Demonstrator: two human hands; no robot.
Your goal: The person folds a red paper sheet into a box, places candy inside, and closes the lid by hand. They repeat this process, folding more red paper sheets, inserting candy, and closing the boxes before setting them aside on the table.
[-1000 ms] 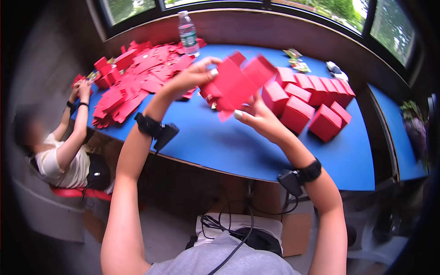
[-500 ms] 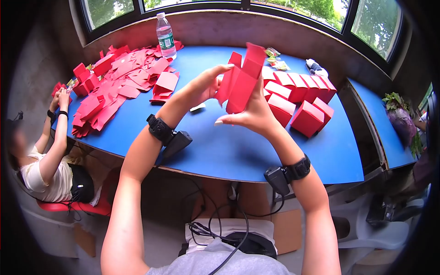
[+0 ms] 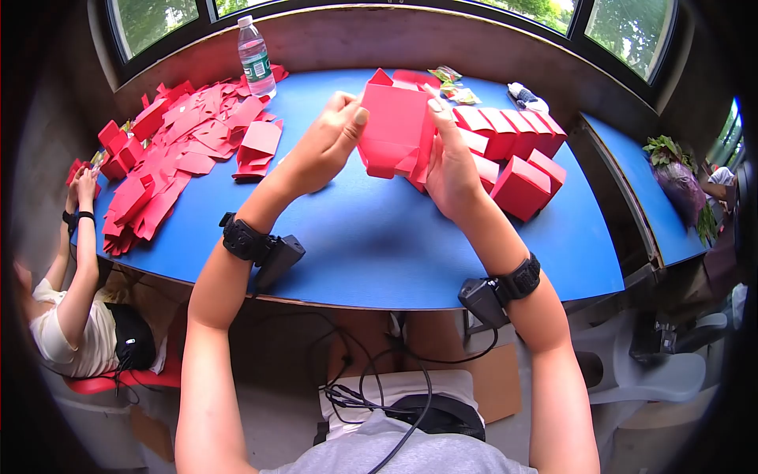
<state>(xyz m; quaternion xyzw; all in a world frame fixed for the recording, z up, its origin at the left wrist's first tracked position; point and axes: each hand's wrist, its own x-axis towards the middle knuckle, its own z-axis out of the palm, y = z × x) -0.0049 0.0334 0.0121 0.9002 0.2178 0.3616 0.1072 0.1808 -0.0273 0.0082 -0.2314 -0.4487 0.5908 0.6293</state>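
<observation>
Between my two hands, above the blue table, a partly folded red paper box (image 3: 396, 122) is held up with some flaps standing out at its top and bottom. My left hand (image 3: 328, 142) grips its left side, thumb near the upper edge. On the right side, my right hand (image 3: 454, 162) holds it with the thumb at the upper corner and fingers behind, partly hidden. Just beyond my right hand stand folded red boxes (image 3: 521, 188) in rows. Left of my left hand lies a small stack of flat red box pieces (image 3: 258, 146).
A heap of flat red box pieces (image 3: 178, 150) covers the left of the blue table (image 3: 355, 253). A water bottle (image 3: 255, 59) stands behind it. Small packets (image 3: 458, 88) lie at the back. At far left, a seated co-worker (image 3: 71, 316) handles red pieces. A second table (image 3: 671, 229) holds a leafy bag.
The red box has turned from a slanted, open shape to a squarer one with a broad face toward me. My left hand has closed on its side. The view has shifted slightly.
</observation>
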